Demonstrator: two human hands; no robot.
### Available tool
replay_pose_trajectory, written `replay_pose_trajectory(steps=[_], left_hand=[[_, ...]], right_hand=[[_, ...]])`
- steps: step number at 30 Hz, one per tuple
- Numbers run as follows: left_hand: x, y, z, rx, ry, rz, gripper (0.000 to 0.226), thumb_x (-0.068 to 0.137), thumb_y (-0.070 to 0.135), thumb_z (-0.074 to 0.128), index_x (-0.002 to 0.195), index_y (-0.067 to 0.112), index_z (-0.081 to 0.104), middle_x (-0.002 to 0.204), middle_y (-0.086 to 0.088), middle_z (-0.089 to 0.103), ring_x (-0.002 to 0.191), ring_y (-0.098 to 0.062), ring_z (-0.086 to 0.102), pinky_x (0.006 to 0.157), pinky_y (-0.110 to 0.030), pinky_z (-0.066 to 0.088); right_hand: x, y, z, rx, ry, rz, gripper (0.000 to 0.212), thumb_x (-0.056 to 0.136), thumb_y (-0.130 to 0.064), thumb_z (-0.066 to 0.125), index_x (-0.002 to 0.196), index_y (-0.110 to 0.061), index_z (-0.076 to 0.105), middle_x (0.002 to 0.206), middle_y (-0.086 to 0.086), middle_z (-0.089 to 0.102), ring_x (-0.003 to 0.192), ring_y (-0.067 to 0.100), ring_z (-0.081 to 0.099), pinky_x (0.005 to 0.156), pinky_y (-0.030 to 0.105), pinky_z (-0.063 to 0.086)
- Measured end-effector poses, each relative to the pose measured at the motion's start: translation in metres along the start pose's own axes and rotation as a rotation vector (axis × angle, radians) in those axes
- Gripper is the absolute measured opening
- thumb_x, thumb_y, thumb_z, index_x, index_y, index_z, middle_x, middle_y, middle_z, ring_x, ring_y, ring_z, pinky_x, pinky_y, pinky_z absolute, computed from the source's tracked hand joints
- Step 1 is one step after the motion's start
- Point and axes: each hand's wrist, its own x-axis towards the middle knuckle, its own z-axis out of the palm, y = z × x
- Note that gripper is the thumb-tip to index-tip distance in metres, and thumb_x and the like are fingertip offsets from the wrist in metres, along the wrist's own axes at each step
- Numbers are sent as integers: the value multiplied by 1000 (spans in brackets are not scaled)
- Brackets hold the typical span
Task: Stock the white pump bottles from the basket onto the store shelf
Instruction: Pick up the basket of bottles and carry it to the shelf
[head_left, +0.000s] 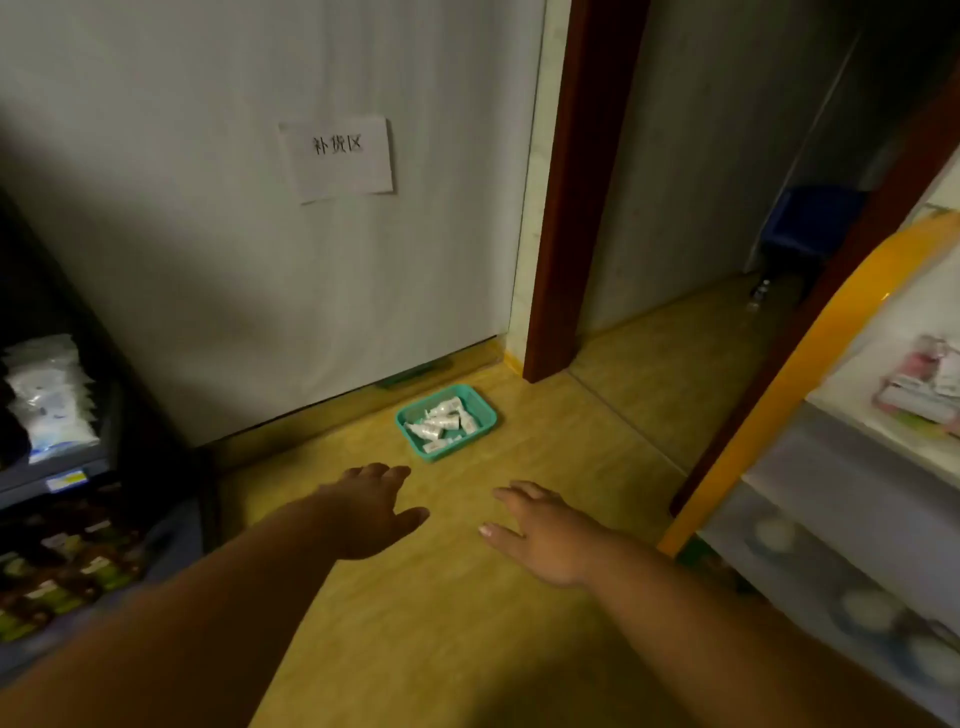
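Observation:
A small teal basket (484, 410) sits on the yellow wooden floor close to the white wall. Several white pump bottles (440, 422) lie jumbled inside it. My left hand (366, 512) reaches forward, palm down, fingers apart, holding nothing; it is below and left of the basket, not touching it. Just right of it, my right hand (545, 535) is also stretched out, open and empty, below the basket. A store shelf with a yellow frame (810, 364) stands at the right, with pink and white packets on its white board.
A paper sign (337, 158) hangs on the wall above the basket. A dark shelf (57, 467) at the left holds white bags and snack packets. A brown door frame (566, 208) opens to a dim room with a blue bin (810, 218).

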Motion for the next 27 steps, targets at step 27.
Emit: replay_pose_trajectory(steps=[27], left_hand=[[344, -150, -52, -274, -102, -96, 85, 89, 70, 43, 157, 24, 17, 160, -11, 30, 142, -34, 36, 111, -47, 38]], right_hand=[[377, 30, -73, -163, -126, 118, 77, 98, -63, 40, 159, -18, 26, 166, 8, 26, 152, 26, 25, 121, 38, 24]])
